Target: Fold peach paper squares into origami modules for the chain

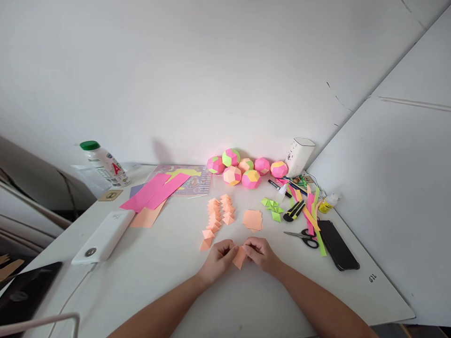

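The left hand [222,259] and right hand [261,256] pinch a peach paper piece [240,259] between them. Just beyond, peach squares [252,220] lie stacked!

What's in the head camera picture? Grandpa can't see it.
A person's left hand and right hand hold a peach paper piece over a white table. Beyond lie folded peach pieces, a stack of peach sheets and seven multicoloured paper balls.

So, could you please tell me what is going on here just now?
A person's left hand and right hand hold a peach paper between them over the table. Just beyond lies a stack of squares, with folded peach pieces to its left and folded green ones to its right. Farther back, paper balls sit by the wall.
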The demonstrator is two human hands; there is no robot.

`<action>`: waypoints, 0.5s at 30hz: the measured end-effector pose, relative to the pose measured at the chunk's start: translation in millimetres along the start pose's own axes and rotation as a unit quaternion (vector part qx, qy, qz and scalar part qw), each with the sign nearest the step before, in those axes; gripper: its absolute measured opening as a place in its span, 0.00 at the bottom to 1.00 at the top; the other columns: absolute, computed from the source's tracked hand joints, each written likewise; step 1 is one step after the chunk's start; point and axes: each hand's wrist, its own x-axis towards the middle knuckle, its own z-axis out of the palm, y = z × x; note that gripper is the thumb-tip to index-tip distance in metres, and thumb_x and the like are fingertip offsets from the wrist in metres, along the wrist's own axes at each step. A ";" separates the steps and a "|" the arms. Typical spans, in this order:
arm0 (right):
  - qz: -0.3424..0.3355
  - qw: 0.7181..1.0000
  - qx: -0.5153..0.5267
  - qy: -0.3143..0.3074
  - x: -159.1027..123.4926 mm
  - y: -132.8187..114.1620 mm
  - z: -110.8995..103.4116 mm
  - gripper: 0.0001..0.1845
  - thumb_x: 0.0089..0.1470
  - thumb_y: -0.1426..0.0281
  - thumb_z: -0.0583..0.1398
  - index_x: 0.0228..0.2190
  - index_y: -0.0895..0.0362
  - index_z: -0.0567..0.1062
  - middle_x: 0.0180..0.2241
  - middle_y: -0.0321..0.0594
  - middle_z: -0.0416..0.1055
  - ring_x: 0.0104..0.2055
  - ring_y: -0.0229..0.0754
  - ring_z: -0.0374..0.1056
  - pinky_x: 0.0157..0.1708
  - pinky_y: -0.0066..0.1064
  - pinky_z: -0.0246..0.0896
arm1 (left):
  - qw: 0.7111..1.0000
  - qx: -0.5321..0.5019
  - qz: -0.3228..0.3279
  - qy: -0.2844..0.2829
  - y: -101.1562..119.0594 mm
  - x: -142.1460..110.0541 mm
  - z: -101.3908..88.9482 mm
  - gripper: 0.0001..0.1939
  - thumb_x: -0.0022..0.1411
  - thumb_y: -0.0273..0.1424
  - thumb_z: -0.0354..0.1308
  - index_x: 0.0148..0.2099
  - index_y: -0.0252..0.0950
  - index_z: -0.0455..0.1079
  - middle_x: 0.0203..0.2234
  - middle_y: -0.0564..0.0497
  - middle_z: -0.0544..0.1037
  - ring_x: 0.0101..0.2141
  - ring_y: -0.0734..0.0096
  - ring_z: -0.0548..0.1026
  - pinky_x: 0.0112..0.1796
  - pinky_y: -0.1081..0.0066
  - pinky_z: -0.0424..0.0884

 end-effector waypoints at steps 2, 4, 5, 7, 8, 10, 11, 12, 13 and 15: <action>0.014 0.999 0.029 0.012 0.1 -0.7 -0.8 0.17 0.56 0.59 0.54 0.22 0.57 0.65 0.19 0.32 0.61 0.21 0.34 0.57 0.23 0.27 0.53 | 1.000 -0.016 -0.017 0.001 0.2 0.2 -0.3 0.23 0.56 0.48 0.52 0.19 0.36 0.55 0.16 0.59 0.55 0.18 0.78 0.54 0.20 0.75 0.51; 0.026 0.997 0.064 0.024 1.0 -1.1 -1.6 0.17 0.56 0.57 0.54 0.24 0.57 0.66 0.19 0.32 0.63 0.21 0.34 0.58 0.22 0.27 0.54 | 0.998 -0.041 -0.038 0.010 -1.4 1.1 -0.8 0.22 0.56 0.49 0.52 0.22 0.36 0.60 0.14 0.59 0.56 0.17 0.79 0.54 0.19 0.75 0.50; 0.029 0.996 0.078 0.026 1.6 -1.1 -1.9 0.17 0.55 0.57 0.55 0.25 0.57 0.66 0.19 0.32 0.63 0.20 0.34 0.58 0.22 0.26 0.54 | 0.997 -0.059 -0.049 0.014 -2.7 1.8 -0.8 0.21 0.57 0.49 0.51 0.25 0.36 0.62 0.13 0.60 0.56 0.16 0.79 0.54 0.18 0.76 0.50; 0.033 0.995 0.095 0.028 3.1 -0.9 -2.1 0.16 0.52 0.56 0.58 0.26 0.57 0.67 0.19 0.31 0.63 0.20 0.33 0.58 0.21 0.26 0.54 | 0.993 -0.105 -0.059 0.014 -5.2 3.2 -0.6 0.19 0.58 0.48 0.51 0.32 0.36 0.63 0.12 0.61 0.60 0.14 0.78 0.57 0.18 0.76 0.53; 0.035 0.994 0.102 0.027 3.9 -0.7 -2.0 0.16 0.51 0.56 0.59 0.26 0.57 0.67 0.20 0.32 0.64 0.20 0.33 0.58 0.21 0.26 0.54 | 0.990 -0.127 -0.058 0.009 -6.1 3.7 -0.3 0.18 0.58 0.48 0.51 0.34 0.37 0.63 0.12 0.60 0.64 0.14 0.77 0.60 0.18 0.76 0.56; 0.040 0.992 0.113 0.028 5.3 0.2 -1.7 0.17 0.49 0.56 0.61 0.26 0.58 0.68 0.21 0.33 0.66 0.19 0.33 0.59 0.20 0.26 0.54 | 0.986 -0.157 -0.051 -0.011 -6.6 4.2 0.3 0.17 0.59 0.47 0.51 0.34 0.37 0.61 0.17 0.56 0.70 0.17 0.74 0.67 0.20 0.74 0.61; 0.041 0.992 0.118 0.031 5.9 0.8 -1.6 0.17 0.49 0.56 0.61 0.26 0.58 0.68 0.21 0.33 0.66 0.19 0.33 0.59 0.20 0.26 0.54 | 0.985 -0.163 -0.049 -0.021 -6.2 4.1 0.5 0.17 0.59 0.47 0.51 0.33 0.37 0.60 0.19 0.55 0.72 0.20 0.73 0.70 0.22 0.74 0.63; 0.042 0.991 0.122 0.033 6.2 1.4 -1.6 0.17 0.49 0.56 0.60 0.26 0.58 0.68 0.20 0.33 0.67 0.19 0.32 0.59 0.20 0.26 0.54 | 0.985 -0.160 -0.050 -0.027 -5.5 3.9 0.5 0.17 0.59 0.46 0.51 0.32 0.37 0.60 0.21 0.54 0.73 0.21 0.72 0.71 0.23 0.73 0.65; 0.042 0.991 0.125 0.035 6.5 2.0 -1.7 0.17 0.50 0.56 0.60 0.25 0.58 0.68 0.20 0.33 0.67 0.18 0.32 0.59 0.19 0.26 0.54 | 0.987 -0.152 -0.050 -0.031 -4.7 3.5 0.4 0.17 0.59 0.46 0.52 0.30 0.37 0.60 0.21 0.54 0.73 0.23 0.72 0.72 0.24 0.73 0.65; 0.046 0.990 0.126 0.037 6.6 3.1 -2.0 0.16 0.49 0.57 0.60 0.25 0.58 0.68 0.19 0.33 0.68 0.18 0.32 0.58 0.19 0.25 0.54 | 0.990 -0.127 -0.049 -0.026 -2.9 2.8 0.1 0.17 0.59 0.45 0.53 0.28 0.36 0.61 0.22 0.54 0.71 0.23 0.73 0.71 0.26 0.73 0.67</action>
